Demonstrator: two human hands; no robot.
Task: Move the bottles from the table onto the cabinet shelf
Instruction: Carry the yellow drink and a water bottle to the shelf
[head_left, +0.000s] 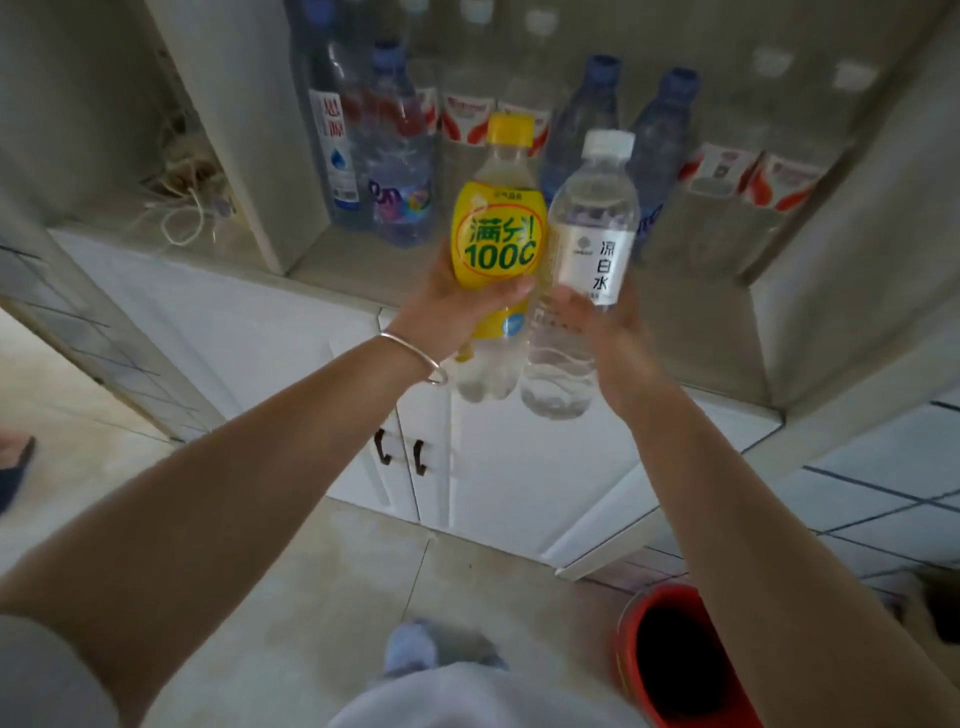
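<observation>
A yellow bottle (497, 244) is gripped in the left hand (457, 306), the fingers being curled round its labelled middle. A clear bottle (587, 234) with a white cap is gripped in the right hand (592, 322), the thumb lying across the front of its label. Both bottles are held upright, side by side and almost touching, in front of the cabinet shelf (363, 275) and above its front edge. A bangle (415, 353) is worn on the left wrist. At the back of the shelf a row of bottles is stood, blue-capped ones (587, 119) among them. Below the shelf, white doors (426, 452) with dark handles are seen. A red bucket (675, 660) is seen on the floor, below and right of the shelf.
</observation>
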